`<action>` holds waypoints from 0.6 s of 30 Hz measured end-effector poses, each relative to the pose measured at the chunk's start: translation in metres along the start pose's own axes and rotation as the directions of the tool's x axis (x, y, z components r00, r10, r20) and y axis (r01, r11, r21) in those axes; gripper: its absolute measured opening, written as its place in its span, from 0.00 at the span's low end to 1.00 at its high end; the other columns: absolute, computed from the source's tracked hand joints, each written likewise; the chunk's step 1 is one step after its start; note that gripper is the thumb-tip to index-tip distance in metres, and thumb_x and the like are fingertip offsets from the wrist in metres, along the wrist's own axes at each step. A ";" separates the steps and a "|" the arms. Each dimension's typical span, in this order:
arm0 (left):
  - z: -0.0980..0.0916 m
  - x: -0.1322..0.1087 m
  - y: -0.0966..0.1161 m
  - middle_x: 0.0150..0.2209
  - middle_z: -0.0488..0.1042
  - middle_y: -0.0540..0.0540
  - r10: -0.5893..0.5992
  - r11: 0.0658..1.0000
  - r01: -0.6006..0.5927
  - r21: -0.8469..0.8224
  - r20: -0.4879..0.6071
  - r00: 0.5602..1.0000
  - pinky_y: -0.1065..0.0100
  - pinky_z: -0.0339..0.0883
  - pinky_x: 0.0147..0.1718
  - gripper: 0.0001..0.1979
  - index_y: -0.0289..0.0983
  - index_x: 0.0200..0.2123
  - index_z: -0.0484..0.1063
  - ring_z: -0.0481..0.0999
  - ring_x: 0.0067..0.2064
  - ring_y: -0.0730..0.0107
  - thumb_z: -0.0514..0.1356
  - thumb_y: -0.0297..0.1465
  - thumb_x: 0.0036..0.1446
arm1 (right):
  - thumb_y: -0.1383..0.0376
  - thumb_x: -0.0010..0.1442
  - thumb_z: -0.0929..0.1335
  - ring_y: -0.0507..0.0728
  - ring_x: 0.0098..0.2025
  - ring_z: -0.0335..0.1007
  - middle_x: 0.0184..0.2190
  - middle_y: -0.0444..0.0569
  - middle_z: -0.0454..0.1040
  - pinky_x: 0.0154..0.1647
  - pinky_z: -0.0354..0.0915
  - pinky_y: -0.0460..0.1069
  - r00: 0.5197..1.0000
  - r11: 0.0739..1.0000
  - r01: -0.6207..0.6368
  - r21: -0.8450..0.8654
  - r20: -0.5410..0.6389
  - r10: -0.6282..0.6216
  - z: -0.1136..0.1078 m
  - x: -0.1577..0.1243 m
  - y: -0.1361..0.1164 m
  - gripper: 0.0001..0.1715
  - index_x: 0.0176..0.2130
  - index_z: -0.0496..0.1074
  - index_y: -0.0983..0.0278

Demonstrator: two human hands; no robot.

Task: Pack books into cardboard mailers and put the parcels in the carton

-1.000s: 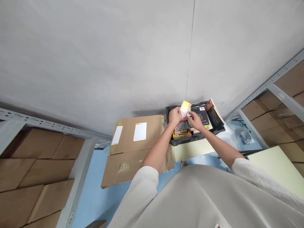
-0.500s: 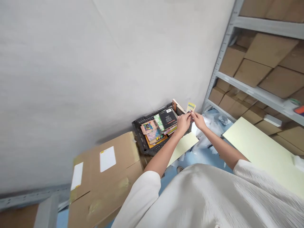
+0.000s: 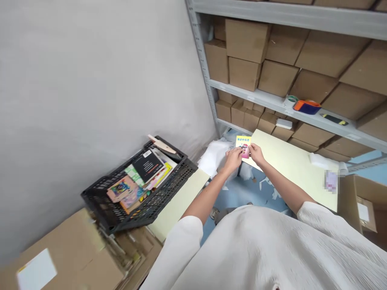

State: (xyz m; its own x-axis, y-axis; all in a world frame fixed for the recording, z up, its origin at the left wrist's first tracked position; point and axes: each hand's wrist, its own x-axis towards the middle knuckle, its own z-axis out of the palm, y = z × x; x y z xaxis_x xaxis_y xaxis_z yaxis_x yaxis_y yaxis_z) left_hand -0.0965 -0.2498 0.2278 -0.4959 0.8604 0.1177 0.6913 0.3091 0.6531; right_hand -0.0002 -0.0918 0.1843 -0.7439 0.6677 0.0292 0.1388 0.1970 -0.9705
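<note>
Both hands hold a small yellow and pink booklet (image 3: 243,141) in front of me, its printed cover facing up. My left hand (image 3: 232,159) grips its lower left side, with fingers lying over the cover. At its right edge my right hand (image 3: 255,153) pinches it. Whether it is a thin book or a pack of cards, I cannot tell for sure. Off to the left, a black plastic crate (image 3: 169,189) holds several books, among them a black book (image 3: 148,166) with a white label.
A pale yellow tabletop (image 3: 284,161) lies beyond my right hand. Grey shelves (image 3: 266,98) behind it carry cardboard boxes and tape rolls. At lower left stands a large cardboard box (image 3: 75,257); an open box (image 3: 369,193) is at far right. White packing scraps (image 3: 213,155) lie near the wall.
My view has turned right, away from the crate and toward the shelves and table. The booklet has moved along in both hands, and more of its cover now shows.
</note>
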 end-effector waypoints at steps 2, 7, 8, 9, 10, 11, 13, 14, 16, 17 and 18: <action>0.024 0.011 0.012 0.69 0.75 0.41 -0.012 1.000 0.011 0.007 0.034 0.999 0.48 0.64 0.69 0.22 0.43 0.61 0.80 0.72 0.69 0.49 0.58 0.26 0.68 | 0.38 0.60 0.68 0.58 0.38 0.75 0.36 0.46 0.79 0.39 0.77 0.54 0.987 0.987 -0.120 0.109 -0.096 0.130 -0.029 -0.005 0.012 0.28 0.41 0.74 0.59; 0.071 0.041 0.028 0.73 0.69 0.41 -0.034 0.999 0.033 0.007 0.111 0.993 0.49 0.65 0.69 0.22 0.44 0.63 0.78 0.69 0.71 0.48 0.60 0.28 0.68 | 0.52 0.55 0.75 0.57 0.36 0.77 0.34 0.45 0.81 0.37 0.77 0.52 0.920 0.903 -0.270 0.334 -0.186 0.344 -0.077 -0.015 0.031 0.18 0.40 0.75 0.61; 0.079 0.049 0.028 0.73 0.68 0.40 -0.027 1.000 0.029 -0.011 0.118 0.993 0.49 0.65 0.69 0.21 0.43 0.62 0.78 0.69 0.71 0.48 0.60 0.28 0.68 | 0.55 0.54 0.75 0.57 0.36 0.77 0.34 0.45 0.81 0.37 0.78 0.52 0.906 0.887 -0.285 0.363 -0.201 0.373 -0.084 -0.015 0.034 0.17 0.40 0.76 0.61; 0.086 0.057 0.027 0.73 0.68 0.40 -0.017 0.999 0.021 -0.037 0.121 0.993 0.50 0.66 0.70 0.21 0.43 0.62 0.78 0.70 0.71 0.48 0.60 0.27 0.68 | 0.57 0.53 0.76 0.56 0.36 0.78 0.34 0.45 0.81 0.36 0.78 0.51 0.890 0.872 -0.302 0.386 -0.215 0.403 -0.089 -0.015 0.037 0.16 0.40 0.76 0.62; 0.094 0.066 0.024 0.72 0.67 0.39 -0.003 0.998 0.011 -0.066 0.122 0.992 0.51 0.66 0.70 0.21 0.41 0.62 0.78 0.70 0.71 0.49 0.60 0.26 0.67 | 0.59 0.52 0.76 0.56 0.35 0.78 0.33 0.44 0.81 0.35 0.77 0.50 0.871 0.856 -0.320 0.405 -0.230 0.434 -0.094 -0.013 0.040 0.16 0.40 0.76 0.62; 0.101 0.075 0.021 0.72 0.67 0.38 0.011 0.995 0.001 -0.098 0.124 0.992 0.52 0.66 0.71 0.22 0.40 0.61 0.78 0.71 0.71 0.50 0.60 0.25 0.66 | 0.60 0.51 0.76 0.56 0.35 0.78 0.33 0.44 0.81 0.34 0.77 0.49 0.851 0.842 -0.339 0.419 -0.245 0.464 -0.099 -0.011 0.043 0.16 0.40 0.76 0.62; 0.115 0.095 0.011 0.70 0.69 0.36 0.029 0.988 -0.008 -0.153 0.137 0.990 0.54 0.66 0.71 0.22 0.37 0.61 0.78 0.73 0.69 0.52 0.59 0.22 0.65 | 0.63 0.51 0.76 0.55 0.34 0.78 0.33 0.44 0.81 0.32 0.76 0.48 0.813 0.819 -0.372 0.437 -0.273 0.514 -0.107 -0.004 0.050 0.15 0.39 0.75 0.62; 0.122 0.105 0.006 0.68 0.70 0.35 0.031 0.985 -0.004 -0.174 0.153 0.988 0.55 0.67 0.71 0.22 0.36 0.60 0.78 0.74 0.67 0.53 0.59 0.22 0.64 | 0.64 0.51 0.76 0.55 0.34 0.78 0.33 0.44 0.81 0.32 0.76 0.48 0.796 0.810 -0.386 0.441 -0.284 0.534 -0.111 0.000 0.054 0.14 0.38 0.75 0.62; 0.137 0.124 -0.006 0.67 0.71 0.36 0.035 0.978 0.008 -0.209 0.202 0.979 0.54 0.68 0.70 0.22 0.37 0.59 0.79 0.77 0.64 0.54 0.59 0.22 0.64 | 0.67 0.51 0.76 0.55 0.33 0.78 0.32 0.44 0.80 0.31 0.76 0.48 0.760 0.790 -0.416 0.450 -0.306 0.574 -0.116 0.012 0.062 0.12 0.37 0.74 0.62; 0.145 0.133 -0.012 0.66 0.71 0.36 0.042 0.974 0.012 -0.228 0.230 0.972 0.54 0.69 0.70 0.22 0.38 0.59 0.80 0.78 0.63 0.55 0.60 0.22 0.63 | 0.68 0.51 0.75 0.55 0.33 0.78 0.32 0.44 0.80 0.32 0.76 0.48 0.738 0.778 -0.432 0.457 -0.316 0.596 -0.117 0.018 0.066 0.11 0.37 0.74 0.62; 0.152 0.141 -0.018 0.66 0.72 0.37 0.053 0.969 0.013 -0.247 0.258 0.965 0.54 0.69 0.70 0.22 0.38 0.58 0.80 0.78 0.63 0.55 0.60 0.22 0.63 | 0.69 0.52 0.75 0.54 0.32 0.78 0.31 0.44 0.80 0.32 0.76 0.48 0.712 0.761 -0.451 0.467 -0.326 0.622 -0.118 0.025 0.071 0.11 0.36 0.74 0.62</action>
State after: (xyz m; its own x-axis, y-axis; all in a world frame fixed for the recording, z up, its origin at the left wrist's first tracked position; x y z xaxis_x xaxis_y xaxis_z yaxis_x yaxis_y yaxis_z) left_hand -0.0985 -0.0723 0.1186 -0.3058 0.9510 -0.0447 0.5338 0.2102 0.8191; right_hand 0.0685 0.0236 0.1440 -0.2301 0.8320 -0.5049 0.1361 -0.4862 -0.8632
